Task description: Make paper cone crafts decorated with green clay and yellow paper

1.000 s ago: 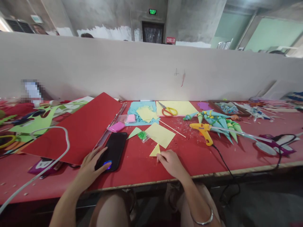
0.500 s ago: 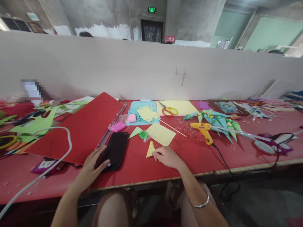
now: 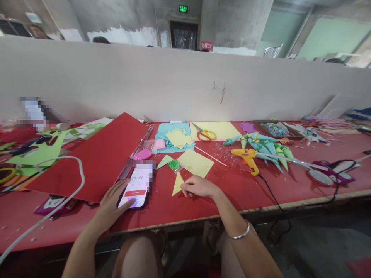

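A small yellow triangle (image 3: 177,186) lies on the red worktop (image 3: 162,213), just below a green packet (image 3: 174,165) and a pale yellow sheet (image 3: 199,163). Its right edge appears to be pinched between the nearly closed, curled fingers of the right hand (image 3: 201,187). By the left hand (image 3: 108,201), with fingers loosely spread, the side of a lit phone (image 3: 138,183) is touched, the thumb laid over its screen. The step in hand is judged to be paper positioning; for any further shift, a light, flat pinch is called for, so that creasing is avoided.
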The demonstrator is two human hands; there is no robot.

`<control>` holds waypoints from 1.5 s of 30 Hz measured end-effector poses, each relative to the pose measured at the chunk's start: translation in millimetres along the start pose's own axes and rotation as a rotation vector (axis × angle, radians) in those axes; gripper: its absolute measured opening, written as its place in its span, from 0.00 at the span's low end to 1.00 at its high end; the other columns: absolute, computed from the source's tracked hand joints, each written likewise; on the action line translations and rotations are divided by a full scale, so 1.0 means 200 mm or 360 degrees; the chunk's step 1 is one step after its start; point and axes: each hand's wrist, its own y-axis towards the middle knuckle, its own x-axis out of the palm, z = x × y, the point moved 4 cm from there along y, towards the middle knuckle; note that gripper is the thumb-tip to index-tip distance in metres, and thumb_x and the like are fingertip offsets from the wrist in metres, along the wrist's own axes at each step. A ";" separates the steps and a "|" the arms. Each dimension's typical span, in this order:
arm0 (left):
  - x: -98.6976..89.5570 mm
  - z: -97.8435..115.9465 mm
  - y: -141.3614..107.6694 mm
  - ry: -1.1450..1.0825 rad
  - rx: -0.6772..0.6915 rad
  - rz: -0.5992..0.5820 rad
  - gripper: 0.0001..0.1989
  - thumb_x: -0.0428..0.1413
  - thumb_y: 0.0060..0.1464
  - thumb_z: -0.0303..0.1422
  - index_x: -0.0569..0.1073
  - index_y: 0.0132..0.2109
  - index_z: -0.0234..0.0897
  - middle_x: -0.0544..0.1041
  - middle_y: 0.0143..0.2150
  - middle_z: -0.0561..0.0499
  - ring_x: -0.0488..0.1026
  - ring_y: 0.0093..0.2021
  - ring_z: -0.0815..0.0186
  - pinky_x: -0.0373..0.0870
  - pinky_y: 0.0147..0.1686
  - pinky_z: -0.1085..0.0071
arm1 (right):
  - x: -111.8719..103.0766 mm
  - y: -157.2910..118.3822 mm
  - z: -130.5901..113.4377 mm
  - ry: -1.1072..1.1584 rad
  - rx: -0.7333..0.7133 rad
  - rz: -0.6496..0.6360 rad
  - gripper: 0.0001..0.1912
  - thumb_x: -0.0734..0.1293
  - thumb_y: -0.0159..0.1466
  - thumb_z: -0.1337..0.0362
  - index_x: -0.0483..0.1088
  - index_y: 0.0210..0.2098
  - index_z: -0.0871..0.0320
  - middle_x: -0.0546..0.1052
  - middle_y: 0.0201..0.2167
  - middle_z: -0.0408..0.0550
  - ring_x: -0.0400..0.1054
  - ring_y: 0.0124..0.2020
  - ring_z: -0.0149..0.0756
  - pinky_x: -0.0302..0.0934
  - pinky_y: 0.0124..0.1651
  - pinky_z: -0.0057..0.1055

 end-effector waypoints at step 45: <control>0.33 0.97 -0.08 0.0033 0.0737 -0.0443 0.24 0.51 0.53 0.36 0.59 0.57 0.39 0.63 0.58 0.44 0.58 0.58 0.57 0.58 0.55 0.55 | 0.07 -0.51 0.14 -0.1115 -0.0021 0.0486 0.40 0.64 0.55 0.53 0.43 0.62 0.50 0.46 0.64 0.50 0.39 0.64 0.45 0.38 0.60 0.49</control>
